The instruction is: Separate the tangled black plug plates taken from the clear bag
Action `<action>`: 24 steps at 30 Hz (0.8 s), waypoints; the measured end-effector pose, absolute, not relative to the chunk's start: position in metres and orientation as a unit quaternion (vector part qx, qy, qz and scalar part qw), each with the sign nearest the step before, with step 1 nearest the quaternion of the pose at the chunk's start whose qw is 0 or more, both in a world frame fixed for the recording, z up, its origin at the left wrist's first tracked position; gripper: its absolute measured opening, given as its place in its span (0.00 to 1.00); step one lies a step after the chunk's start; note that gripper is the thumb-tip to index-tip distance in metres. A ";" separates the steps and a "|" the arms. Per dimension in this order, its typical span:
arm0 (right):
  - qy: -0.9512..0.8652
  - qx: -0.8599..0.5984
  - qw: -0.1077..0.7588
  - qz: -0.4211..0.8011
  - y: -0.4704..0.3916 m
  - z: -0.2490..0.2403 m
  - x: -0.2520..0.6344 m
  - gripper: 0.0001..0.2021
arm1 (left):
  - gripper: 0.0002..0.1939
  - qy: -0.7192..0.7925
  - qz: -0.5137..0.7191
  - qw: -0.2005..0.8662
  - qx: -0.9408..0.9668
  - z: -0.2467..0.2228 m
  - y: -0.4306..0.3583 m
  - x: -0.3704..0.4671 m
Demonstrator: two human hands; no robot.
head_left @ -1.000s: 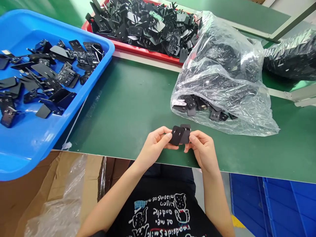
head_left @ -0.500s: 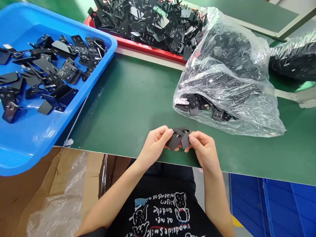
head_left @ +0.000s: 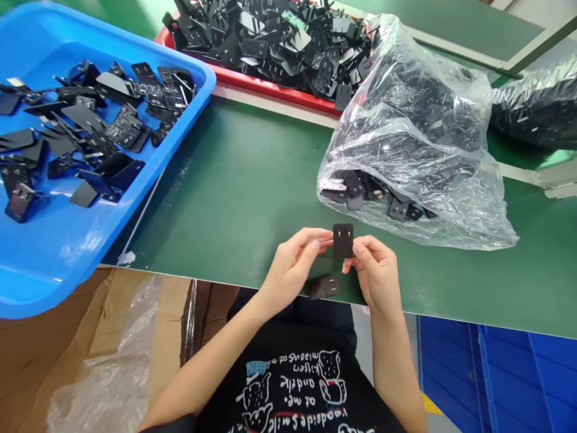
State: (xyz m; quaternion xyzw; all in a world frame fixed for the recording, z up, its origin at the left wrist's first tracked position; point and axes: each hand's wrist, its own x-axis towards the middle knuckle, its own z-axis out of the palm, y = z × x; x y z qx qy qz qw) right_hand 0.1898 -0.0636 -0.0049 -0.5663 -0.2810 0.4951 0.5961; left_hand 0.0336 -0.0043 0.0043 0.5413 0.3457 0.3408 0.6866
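Upright in front of me is a small black plug cover [head_left: 343, 242], a rounded rectangle with two metal prongs. My right hand [head_left: 376, 264] pinches its right edge between thumb and fingers. Close on the other side, my left hand [head_left: 293, 261] has its fingers stretched toward the cover's left edge, thumb apart; whether the fingertips touch it I cannot tell. Below the left fingers, a second black plug cover [head_left: 325, 286] lies at the table's front edge, prongs showing.
A clear plastic bag [head_left: 419, 162] of black plug parts lies open on the green table [head_left: 243, 180]. A red tray [head_left: 274, 85] heaped with similar parts stands behind. At left is a blue tray [head_left: 49, 255] with more pieces. Blue crates [head_left: 518, 373] and a cardboard box [head_left: 103, 319] are below.
Two dark pieces were held together between both hands. Now one stands upright in my right hand, and another lies at the table edge under my left hand.
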 end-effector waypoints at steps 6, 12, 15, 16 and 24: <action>-0.264 -0.569 0.616 0.476 -0.062 -0.003 0.188 0.08 | 0.24 0.295 0.256 0.222 0.894 0.001 -0.035 0.016; -0.267 -0.570 0.622 0.466 -0.062 -0.003 0.188 0.08 | 0.16 0.191 0.191 0.097 0.958 -0.015 -0.040 0.007; -0.266 -0.570 0.620 0.469 -0.063 -0.004 0.188 0.08 | 0.13 0.207 0.196 0.198 0.938 -0.008 -0.036 0.008; -0.267 -0.570 0.619 0.469 -0.064 -0.004 0.188 0.08 | 0.12 0.231 0.195 0.257 0.918 -0.004 -0.034 0.008; -0.264 -0.563 0.617 0.482 -0.060 -0.004 0.187 0.09 | 0.20 0.367 0.234 0.476 0.764 0.020 0.005 0.019</action>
